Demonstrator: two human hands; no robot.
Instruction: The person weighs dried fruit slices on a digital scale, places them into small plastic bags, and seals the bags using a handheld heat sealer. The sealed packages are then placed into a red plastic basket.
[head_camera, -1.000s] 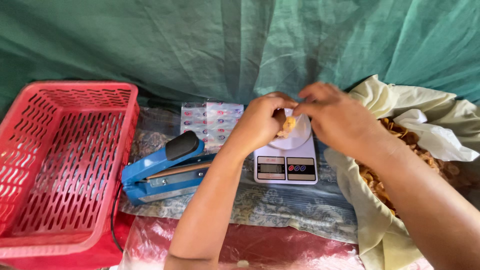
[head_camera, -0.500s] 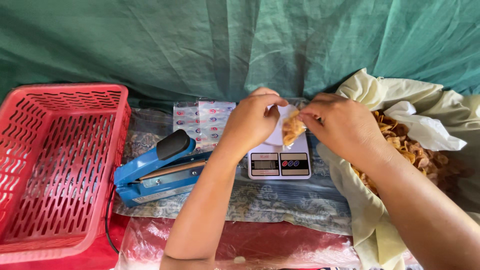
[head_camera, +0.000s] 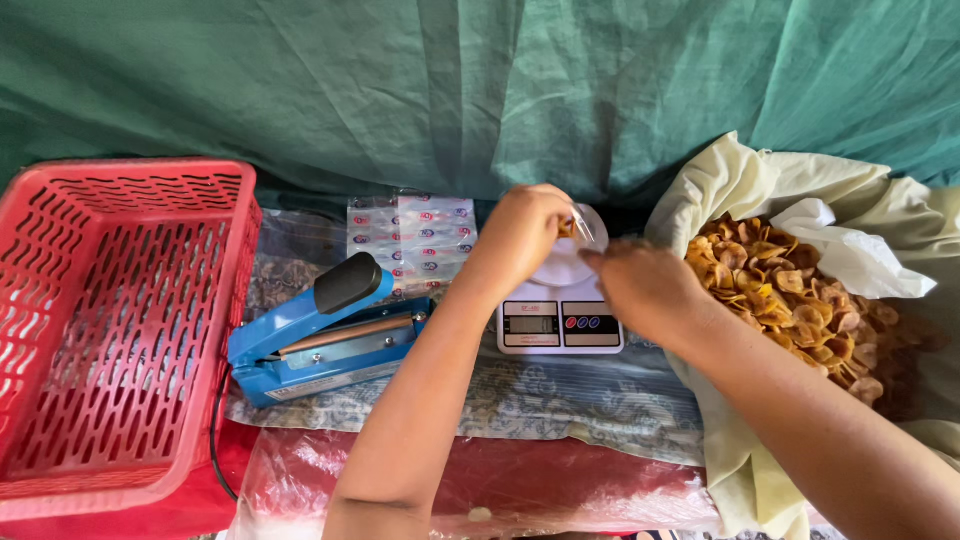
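Observation:
My left hand (head_camera: 520, 235) pinches a small clear plastic bag (head_camera: 578, 225) with a few chips in it, just above the round white platform of a small digital scale (head_camera: 560, 325). Close in front of the bag, over the scale's right side, is my right hand (head_camera: 645, 290); it seems to touch the bag's edge, but its fingers are curled away from the camera and whether it grips anything is hidden. To the right a big cream cloth sack (head_camera: 740, 190) lies open, full of golden fried chips (head_camera: 790, 300).
A blue heat sealer (head_camera: 325, 335) sits left of the scale, with a stack of printed clear bags (head_camera: 410, 235) behind it. A red plastic basket (head_camera: 110, 330) stands at the far left. A green tarp (head_camera: 450, 90) hangs behind; patterned cloth and clear plastic sheeting cover the front.
Both hands have lowered the bag toward the scale platform. My right hand has slid a little right and down, off the top of the bag. The view has shifted slightly.

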